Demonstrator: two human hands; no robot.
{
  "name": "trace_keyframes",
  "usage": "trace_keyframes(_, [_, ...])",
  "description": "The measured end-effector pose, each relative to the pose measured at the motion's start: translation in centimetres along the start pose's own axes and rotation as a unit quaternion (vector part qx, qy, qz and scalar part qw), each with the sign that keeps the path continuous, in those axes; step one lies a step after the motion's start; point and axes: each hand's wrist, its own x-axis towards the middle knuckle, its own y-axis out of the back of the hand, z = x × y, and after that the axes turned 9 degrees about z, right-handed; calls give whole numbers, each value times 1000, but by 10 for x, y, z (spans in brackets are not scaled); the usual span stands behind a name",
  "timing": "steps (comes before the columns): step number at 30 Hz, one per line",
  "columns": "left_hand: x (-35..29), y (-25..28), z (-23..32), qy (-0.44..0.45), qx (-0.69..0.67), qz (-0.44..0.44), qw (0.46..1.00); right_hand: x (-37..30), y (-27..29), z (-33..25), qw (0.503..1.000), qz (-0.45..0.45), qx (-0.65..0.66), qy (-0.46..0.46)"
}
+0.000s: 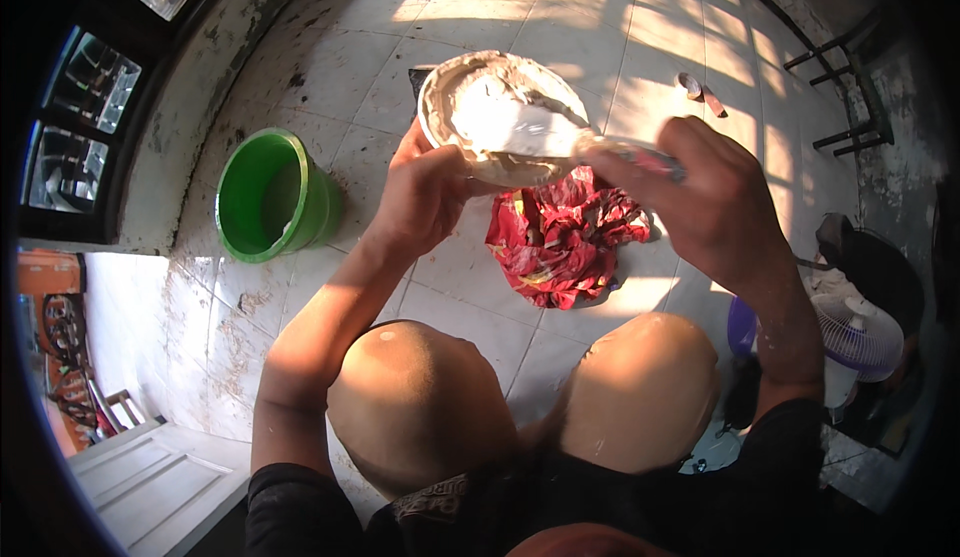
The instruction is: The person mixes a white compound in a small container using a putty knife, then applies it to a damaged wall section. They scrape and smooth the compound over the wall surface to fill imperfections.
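Left hand (428, 189) grips bowl (429, 115) of pale paste (480, 105); right hand (712, 197) clasps scraper (588, 143)
Paste seems partly worked; some left uneven

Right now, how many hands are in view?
2. Left hand grips the bowl of white paste at its left side; right hand holds the blurred spatula, right of the bowl. No others visible.

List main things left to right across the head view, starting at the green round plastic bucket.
Green round plastic bucket → pale round bowl of white paste → right hand → white-and-purple round fan.
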Motion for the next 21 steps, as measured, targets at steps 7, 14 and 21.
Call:
trace_keyframes(7, [5, 13, 2, -76, -3, 12, 997, -14, 21, 44, 825, 16, 368, -429])
trace_keyframes(14, [1, -3, -4, -94, 6, 15, 995, -39, -41, 62, 511, -26, 650, -563])
trace_keyframes(21, [-1, -19, -15, -21, 36, -18, 999, -41, -97, 25, 440, 65, 728, -521])
